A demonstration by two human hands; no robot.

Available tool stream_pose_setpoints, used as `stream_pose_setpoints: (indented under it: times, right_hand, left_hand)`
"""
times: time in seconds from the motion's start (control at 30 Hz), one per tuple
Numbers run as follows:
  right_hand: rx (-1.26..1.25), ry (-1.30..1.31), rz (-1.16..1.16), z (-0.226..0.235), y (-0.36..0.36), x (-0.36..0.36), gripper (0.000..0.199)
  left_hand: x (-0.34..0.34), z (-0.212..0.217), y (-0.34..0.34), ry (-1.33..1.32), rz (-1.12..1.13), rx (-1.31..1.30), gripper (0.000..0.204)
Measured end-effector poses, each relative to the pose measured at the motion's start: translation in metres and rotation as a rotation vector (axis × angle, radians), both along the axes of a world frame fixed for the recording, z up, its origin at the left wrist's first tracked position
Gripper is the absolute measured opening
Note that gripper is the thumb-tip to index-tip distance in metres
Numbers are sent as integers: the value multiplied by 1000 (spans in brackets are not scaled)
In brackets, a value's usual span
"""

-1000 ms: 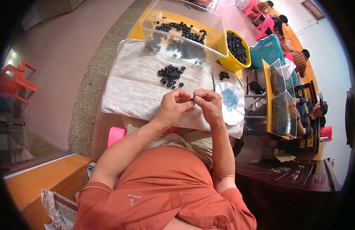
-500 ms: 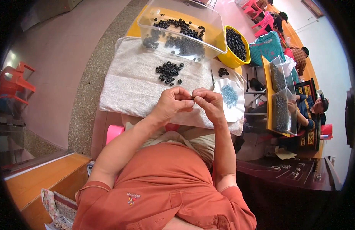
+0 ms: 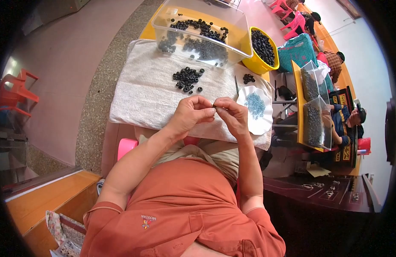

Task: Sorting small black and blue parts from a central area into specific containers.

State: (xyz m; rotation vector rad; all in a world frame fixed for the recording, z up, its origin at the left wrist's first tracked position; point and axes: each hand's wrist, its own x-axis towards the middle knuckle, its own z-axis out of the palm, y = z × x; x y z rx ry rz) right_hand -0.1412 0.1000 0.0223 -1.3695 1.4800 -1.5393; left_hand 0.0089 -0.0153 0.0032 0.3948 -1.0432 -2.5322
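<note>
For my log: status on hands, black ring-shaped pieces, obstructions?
Left hand, right hand pinching small dark piece, mostly hidden. Black ring-shaped pieces heaped beyond, on white cloth. Nothing visibly blocking.

Black rings (image 3: 187,78), white cloth (image 3: 140,92)

I log bare towel (image 3: 140,94) left of the black ring pile (image 3: 187,78); clear bin (image 3: 232,59) blocks far side, white dish (image 3: 260,125) right.

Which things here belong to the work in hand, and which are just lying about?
Apparently in use: small dark piece being handled, larger black pile, smaller black pile, blue bits, white plate, white cloth, clear bin, yellow tub.

Apparently unrelated: red chair, teal bag.
</note>
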Motion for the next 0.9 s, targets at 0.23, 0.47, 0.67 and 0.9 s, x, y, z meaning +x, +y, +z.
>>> stream_pose_setpoints:
  times: [0.23,0.47,0.67,0.9]
  right_hand:
    - [-6,-26,-38,-7,-1,3,16]
    - [2,-223,5,-3,-1,11,26]
    - [-20,87,-45,-11,-2,12,31]
    - [-101,109,-89,-16,-4,18,33]
  left_hand:
    - [0,-1,1,-23,25,69,13]
    - [0,-2,1,-10,51,133,13]
    - [-3,-8,2,29,55,126,14]
    - [-2,-3,6,20,99,171,13]
